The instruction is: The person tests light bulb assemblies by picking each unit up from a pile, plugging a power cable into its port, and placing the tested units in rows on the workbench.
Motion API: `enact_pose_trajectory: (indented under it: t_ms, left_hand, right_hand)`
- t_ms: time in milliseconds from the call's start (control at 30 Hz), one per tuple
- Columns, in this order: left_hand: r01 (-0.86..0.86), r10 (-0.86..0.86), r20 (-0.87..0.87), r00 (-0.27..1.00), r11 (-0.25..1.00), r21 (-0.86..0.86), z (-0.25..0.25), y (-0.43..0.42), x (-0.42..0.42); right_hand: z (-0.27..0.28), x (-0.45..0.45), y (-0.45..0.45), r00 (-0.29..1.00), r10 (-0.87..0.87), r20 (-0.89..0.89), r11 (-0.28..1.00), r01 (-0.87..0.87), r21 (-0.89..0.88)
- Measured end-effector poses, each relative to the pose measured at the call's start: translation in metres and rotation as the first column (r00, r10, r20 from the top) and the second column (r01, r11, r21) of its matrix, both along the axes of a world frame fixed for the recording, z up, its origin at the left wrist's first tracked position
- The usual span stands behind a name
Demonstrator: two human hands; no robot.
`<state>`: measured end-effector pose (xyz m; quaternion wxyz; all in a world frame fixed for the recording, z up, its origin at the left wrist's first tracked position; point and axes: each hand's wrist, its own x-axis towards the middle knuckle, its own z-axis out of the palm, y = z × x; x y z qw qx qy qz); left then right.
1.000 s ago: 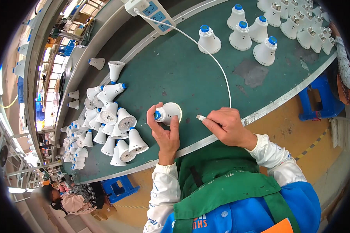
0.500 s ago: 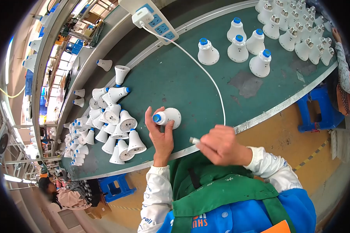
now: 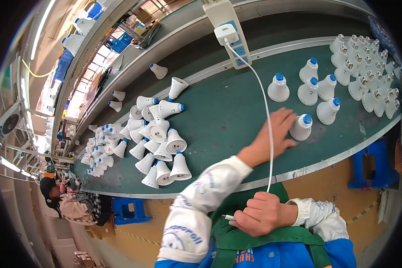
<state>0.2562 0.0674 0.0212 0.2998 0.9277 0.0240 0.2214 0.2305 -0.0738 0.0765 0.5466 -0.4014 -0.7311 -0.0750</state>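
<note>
My left hand (image 3: 274, 135) reaches across the green worktable, fingers stretched and spread beside a white bulb housing with a blue cap (image 3: 301, 128). That housing stands upright on the table, its cap up. In my right hand (image 3: 262, 215), low in front of the green apron, is the white charging cable (image 3: 269, 152). Its plug end (image 3: 228, 217) sticks out to the left between thumb and fingers. Several more blue-capped housings (image 3: 307, 91) stand upright just beyond my left hand.
A white power strip (image 3: 228, 27) with the cable's charger (image 3: 226, 35) lies at the back edge. Blue-capped housings (image 3: 158, 131) are piled on the left. Metal-capped ones (image 3: 370, 85) stand at the far right. Blue stools (image 3: 128, 210) flank the table; a person (image 3: 71, 203) sits at the left.
My left hand has carried the blue-capped housing from mid-table to the right, stood it by the others and let go. My right hand has lowered toward the apron with the cable. The view has shifted.
</note>
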Motion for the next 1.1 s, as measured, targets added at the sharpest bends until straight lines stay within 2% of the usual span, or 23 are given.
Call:
enact_pose_trajectory:
  t_ms: [33, 67, 100, 167, 200, 233, 267, 333, 367, 433, 467, 533, 567, 633, 667, 733, 800, 867, 900, 933, 967, 1033, 1100]
  left_hand:
    - [0.039, -0.023, -0.125, 0.992, 0.992, 0.124, 0.003, 0.021, -0.017]
    - [0.025, -0.010, -0.278, 0.960, 0.998, 0.050, 0.017, 0.043, -0.034]
    - [-0.049, 0.077, -0.290, 0.954, 0.993, 0.103, 0.022, 0.063, -0.049]
    - [-0.275, 0.309, -0.316, 0.897, 0.950, 0.147, 0.048, 0.100, -0.074]
    - [-0.445, 0.431, -0.361, 0.827, 0.894, 0.049, 0.064, 0.116, -0.084]
    - [-0.525, 0.538, -0.338, 0.772, 0.840, 0.140, 0.063, 0.144, -0.091]
    - [-0.653, 0.686, -0.286, 0.669, 0.726, 0.215, 0.063, 0.167, -0.098]
    - [-0.732, 0.821, -0.088, 0.564, 0.547, 0.407, 0.043, 0.226, -0.113]
    - [-0.729, 0.817, -0.088, 0.570, 0.552, 0.404, 0.028, 0.248, -0.120]
    - [-0.784, 0.898, -0.192, 0.396, 0.440, 0.438, 0.016, 0.271, -0.122]
    - [-0.782, 0.893, -0.190, 0.407, 0.448, 0.434, 0.016, 0.275, -0.117]
    - [-0.697, 0.813, -0.491, 0.313, 0.547, 0.463, 0.028, 0.270, -0.102]
    - [-0.695, 0.809, -0.493, 0.322, 0.555, 0.457, 0.026, 0.267, -0.099]
    - [-0.644, 0.800, -0.308, 0.515, 0.598, 0.477, 0.025, 0.255, -0.097]
    - [-0.642, 0.796, -0.310, 0.519, 0.603, 0.474, 0.025, 0.248, -0.098]
    - [-0.538, 0.653, -0.231, 0.721, 0.738, 0.408, 0.055, 0.203, -0.098]
    - [-0.384, 0.470, -0.263, 0.843, 0.867, 0.316, 0.075, 0.163, -0.110]
    - [-0.321, 0.419, -0.359, 0.834, 0.898, 0.302, 0.099, 0.111, -0.119]
    - [-0.314, 0.408, -0.374, 0.833, 0.905, 0.288, 0.104, 0.091, -0.124]
    - [-0.249, 0.387, -0.424, 0.819, 0.905, 0.346, 0.108, 0.074, -0.127]
    - [-0.176, 0.367, -0.473, 0.801, 0.900, 0.399, 0.107, 0.062, -0.130]
    - [-0.108, 0.341, -0.486, 0.804, 0.889, 0.445, 0.089, 0.050, -0.134]
    - [-0.039, 0.316, -0.489, 0.813, 0.868, 0.495, 0.081, 0.040, -0.135]
  right_hand:
    - [-0.002, 0.002, 0.001, 1.000, 0.012, -0.015, 0.999, -0.013, -0.045]
    - [-0.005, 0.004, 0.003, 0.999, 0.022, -0.032, 0.996, -0.025, -0.091]
    - [-0.009, 0.006, 0.005, 0.999, 0.023, -0.035, 0.995, -0.027, -0.093]
    - [-0.019, 0.010, 0.010, 0.997, 0.043, -0.070, 0.981, -0.055, -0.185]
    - [-0.021, 0.012, 0.013, 0.995, 0.027, -0.097, 0.973, -0.049, -0.228]
    - [-0.025, 0.012, 0.017, 0.995, 0.024, -0.096, 0.973, -0.046, -0.227]
    - [-0.031, 0.013, 0.021, 0.993, -0.009, -0.121, 0.970, -0.021, -0.242]
    - [-0.034, 0.015, 0.024, 0.986, -0.073, -0.152, 0.956, 0.025, -0.292]
    - [-0.035, 0.016, 0.025, 0.986, -0.079, -0.149, 0.955, 0.032, -0.294]
    - [-0.037, 0.017, 0.025, 0.980, -0.096, -0.174, 0.938, 0.030, -0.347]
    - [-0.038, 0.017, 0.026, 0.980, -0.107, -0.169, 0.937, 0.043, -0.346]
    - [-0.040, 0.016, 0.024, 0.970, -0.134, -0.204, 0.921, 0.046, -0.388]
    - [-0.041, 0.016, 0.024, 0.969, -0.143, -0.199, 0.919, 0.055, -0.391]
    - [-0.042, 0.016, 0.028, 0.962, -0.150, -0.229, 0.922, 0.052, -0.383]
    - [-0.042, 0.017, 0.030, 0.961, -0.156, -0.227, 0.920, 0.058, -0.387]
    - [-0.041, 0.021, 0.033, 0.946, -0.205, -0.252, 0.918, 0.096, -0.386]
    - [-0.039, 0.026, 0.038, 0.920, -0.250, -0.301, 0.909, 0.116, -0.400]
    - [-0.035, 0.028, 0.041, 0.889, -0.295, -0.351, 0.897, 0.130, -0.423]
    - [-0.029, 0.029, 0.041, 0.821, -0.337, -0.460, 0.842, 0.044, -0.537]
    - [-0.027, 0.030, 0.042, 0.736, -0.391, -0.552, 0.778, -0.056, -0.626]
    - [-0.028, 0.030, 0.045, 0.729, -0.405, -0.552, 0.769, -0.055, -0.636]
    - [-0.033, 0.028, 0.050, 0.655, -0.445, -0.611, 0.733, -0.126, -0.669]
    - [-0.040, 0.025, 0.051, 0.634, -0.458, -0.622, 0.729, -0.132, -0.672]
